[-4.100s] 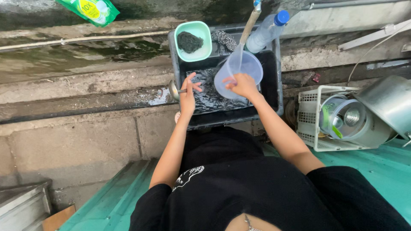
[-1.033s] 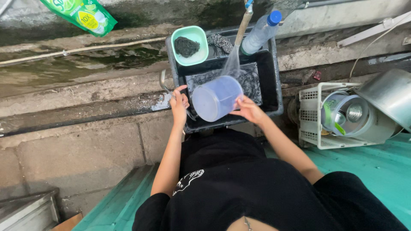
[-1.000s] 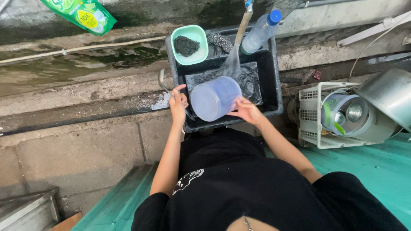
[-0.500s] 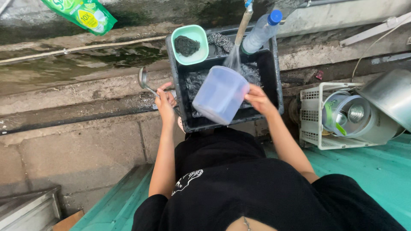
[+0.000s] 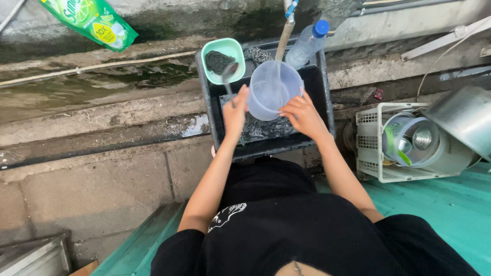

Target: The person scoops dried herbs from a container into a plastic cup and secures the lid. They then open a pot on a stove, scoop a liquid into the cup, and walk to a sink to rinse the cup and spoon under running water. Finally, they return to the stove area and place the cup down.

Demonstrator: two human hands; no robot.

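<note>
Gripping translucent jug [image 5: 274, 89] with right hand [image 5: 302, 115], frame centre; left hand [image 5: 235, 110] pinching spoon [image 5: 228, 75]; best keeping jug steady over black tub [image 5: 322, 97].

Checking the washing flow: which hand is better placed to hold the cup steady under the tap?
Right. The right hand already grips the clear plastic cup right under the tap spout, while the left hand holds a metal spoon.
</note>
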